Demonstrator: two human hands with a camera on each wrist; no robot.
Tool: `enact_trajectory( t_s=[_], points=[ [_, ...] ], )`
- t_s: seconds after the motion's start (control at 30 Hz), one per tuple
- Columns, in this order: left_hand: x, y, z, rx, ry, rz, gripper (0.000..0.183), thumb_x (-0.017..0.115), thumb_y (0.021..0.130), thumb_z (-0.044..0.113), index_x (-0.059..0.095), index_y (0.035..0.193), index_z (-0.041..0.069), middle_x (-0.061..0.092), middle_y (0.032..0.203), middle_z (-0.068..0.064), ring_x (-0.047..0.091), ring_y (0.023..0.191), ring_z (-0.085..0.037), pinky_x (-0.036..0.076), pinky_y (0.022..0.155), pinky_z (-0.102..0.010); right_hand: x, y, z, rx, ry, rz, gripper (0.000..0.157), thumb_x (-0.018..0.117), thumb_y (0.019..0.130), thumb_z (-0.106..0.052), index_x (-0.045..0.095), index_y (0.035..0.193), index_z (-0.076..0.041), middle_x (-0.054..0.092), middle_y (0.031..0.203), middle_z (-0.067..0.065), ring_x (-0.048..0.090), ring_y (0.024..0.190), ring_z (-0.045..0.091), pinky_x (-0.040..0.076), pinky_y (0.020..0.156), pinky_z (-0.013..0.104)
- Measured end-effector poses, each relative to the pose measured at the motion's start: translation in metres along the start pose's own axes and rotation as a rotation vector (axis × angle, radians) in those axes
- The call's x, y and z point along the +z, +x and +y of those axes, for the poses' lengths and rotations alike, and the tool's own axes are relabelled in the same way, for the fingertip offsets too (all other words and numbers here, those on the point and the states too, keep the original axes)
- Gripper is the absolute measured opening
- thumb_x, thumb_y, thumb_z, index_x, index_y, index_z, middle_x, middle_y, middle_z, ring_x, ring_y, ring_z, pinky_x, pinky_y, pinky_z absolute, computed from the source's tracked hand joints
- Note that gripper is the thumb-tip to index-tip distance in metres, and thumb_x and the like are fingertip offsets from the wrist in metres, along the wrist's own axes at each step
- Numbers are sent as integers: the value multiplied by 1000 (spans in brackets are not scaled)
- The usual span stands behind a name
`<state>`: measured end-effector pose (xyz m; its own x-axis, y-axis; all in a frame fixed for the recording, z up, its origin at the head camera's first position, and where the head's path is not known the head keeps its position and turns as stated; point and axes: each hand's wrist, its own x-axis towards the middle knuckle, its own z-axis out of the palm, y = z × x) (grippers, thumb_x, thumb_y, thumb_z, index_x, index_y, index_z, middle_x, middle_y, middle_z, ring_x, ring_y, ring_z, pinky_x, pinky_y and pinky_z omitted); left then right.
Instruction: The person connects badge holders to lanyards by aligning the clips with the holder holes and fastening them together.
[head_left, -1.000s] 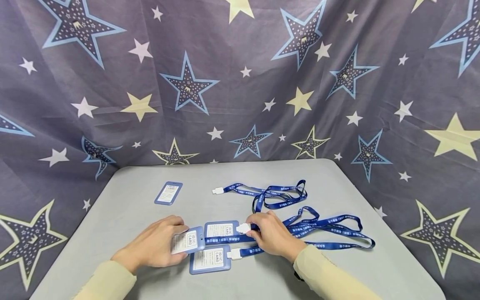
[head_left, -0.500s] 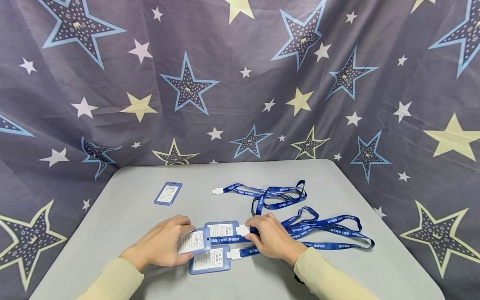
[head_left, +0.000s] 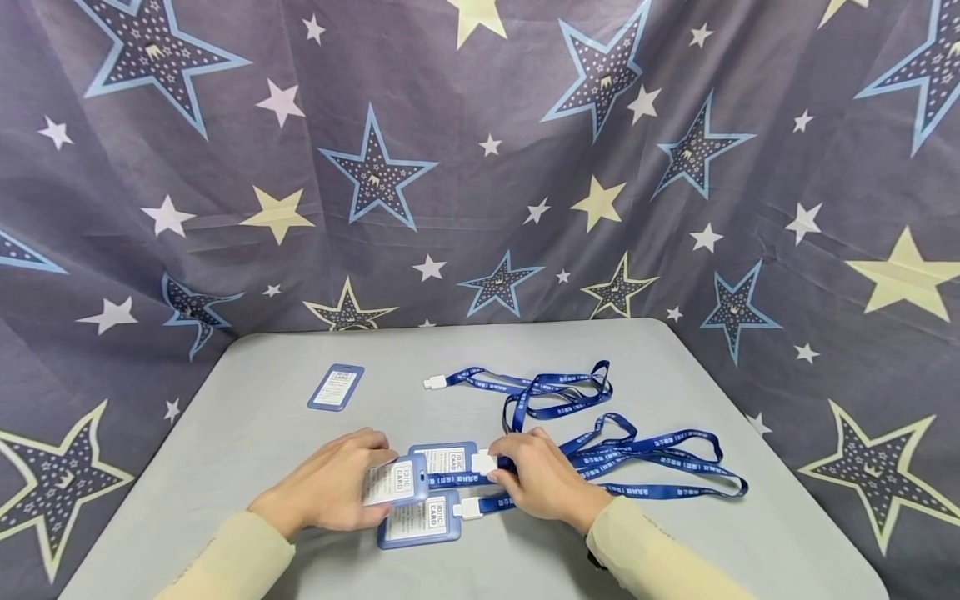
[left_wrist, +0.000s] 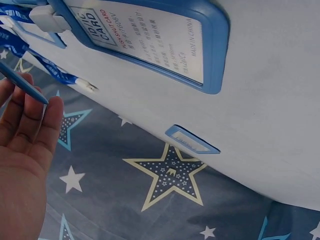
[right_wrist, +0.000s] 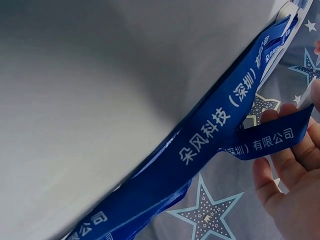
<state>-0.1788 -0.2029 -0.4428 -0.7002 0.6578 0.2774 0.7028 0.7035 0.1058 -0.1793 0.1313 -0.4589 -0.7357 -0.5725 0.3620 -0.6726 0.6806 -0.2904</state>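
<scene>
My left hand (head_left: 337,479) grips a blue-framed ID card holder (head_left: 395,481) by its left end, its slotted end pointing right. In the left wrist view that card holder (left_wrist: 25,84) shows edge-on between thumb and fingers. My right hand (head_left: 543,475) pinches a blue lanyard just behind its white plastic clip (head_left: 483,462), a short gap right of the held holder. The pinched lanyard strap (right_wrist: 275,138) crosses my fingers in the right wrist view. Under and beside the held holder lie an upper card holder (head_left: 450,450) and a lower card holder (head_left: 420,521), the lower one joined to a white clip (head_left: 469,508).
A loose card holder (head_left: 336,387) lies at the table's back left. Another lanyard (head_left: 558,387) with a white clip (head_left: 435,382) is looped at the back. Several lanyard straps (head_left: 675,454) spread right of my right hand. A star-patterned curtain (head_left: 480,192) hangs behind the grey table (head_left: 262,367).
My left hand has moved to the right with the card holder, bringing its slotted end nearer the white clip. My right hand has stayed almost in place, the clip shifting slightly.
</scene>
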Motion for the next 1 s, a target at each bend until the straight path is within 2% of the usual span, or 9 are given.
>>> enact_trajectory(
  t_s=[0.43, 1.0],
  points=[
    [3, 5, 3, 22, 2, 4, 64, 84, 69, 45, 75, 117, 5, 66, 113, -3, 60, 104, -17, 55, 95, -42, 0, -1, -1, -8, 12, 11, 25, 77, 92, -25, 74, 111, -8, 75, 110, 0, 70, 99, 14, 47, 84, 31],
    [5, 12, 10, 24, -10, -37, 67, 83, 70, 45, 74, 120, 3, 66, 115, -4, 59, 105, -18, 53, 98, -43, -1, -3, -2, 0, 19, 4, 25, 76, 93, -24, 74, 111, -7, 75, 111, 1, 70, 101, 15, 48, 85, 31]
  ],
)
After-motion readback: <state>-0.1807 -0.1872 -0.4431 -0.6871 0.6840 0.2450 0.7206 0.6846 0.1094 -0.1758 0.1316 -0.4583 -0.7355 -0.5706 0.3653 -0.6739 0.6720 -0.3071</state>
